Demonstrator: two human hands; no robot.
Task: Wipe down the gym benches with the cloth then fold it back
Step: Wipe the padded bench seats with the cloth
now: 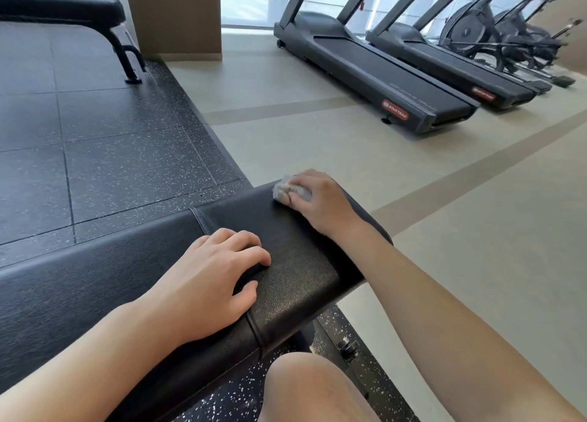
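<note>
Cloth [286, 189], pale and off-white, sits bunched into a small crumpled wad at the far corner of the near bench pad [292, 263], most of it hidden under the right hand [320, 204]. Only a rumpled lobe shows past the fingers, with soft creases and a slightly mottled, greyish-cream surface. The right hand grips it with fingers curled over the top, pressing the wad down onto the black upholstery near the pad's rounded end.

The left hand [212, 282] rests on the same pad nearer the camera, palm down, fingers bent with their tips touching the vinyl and the thumb spread toward the near edge; it holds nothing. The pad is black with a fine pebbled grain and a stitched seam crossing it just beside the left hand's fingers.

A bare knee [305, 386] shows below the bench, over black rubber flooring flecked with white. A second black bench [63, 5] stands well apart at the upper left on the dark tiles. Two treadmills [381, 72] stand side by side on the pale floor to the right, with elliptical machines [495, 37] beyond them.
</note>
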